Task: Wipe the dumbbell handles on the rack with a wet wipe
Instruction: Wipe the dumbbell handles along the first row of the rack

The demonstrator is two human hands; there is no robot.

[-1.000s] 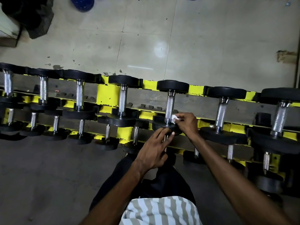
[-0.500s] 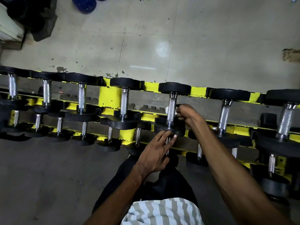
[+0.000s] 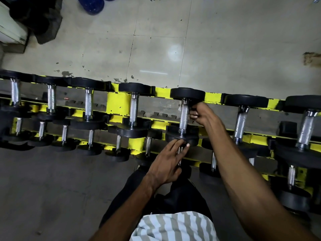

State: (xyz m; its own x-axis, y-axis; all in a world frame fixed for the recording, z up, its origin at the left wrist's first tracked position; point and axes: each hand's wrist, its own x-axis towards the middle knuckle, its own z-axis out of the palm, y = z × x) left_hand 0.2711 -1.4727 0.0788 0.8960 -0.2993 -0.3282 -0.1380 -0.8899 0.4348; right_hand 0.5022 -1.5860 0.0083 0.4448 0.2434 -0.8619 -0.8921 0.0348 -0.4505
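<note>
1. While tiled floor point(image 3: 225, 49) lies open beyond the rack point(image 3: 118, 105), neighbouring dumbbells point(image 3: 133, 108) crowd both sides along it.
2. On the rack's top tier, the dumbbell handle point(image 3: 183, 121) spans the gap between the rails.
3. Left grip point(image 3: 166, 164), fingers straight, rests on the near head point(image 3: 192, 136).
4. Right grip point(image 3: 202, 115) clenches the wet wipe point(image 3: 181, 106) round the handle's far half.
</note>
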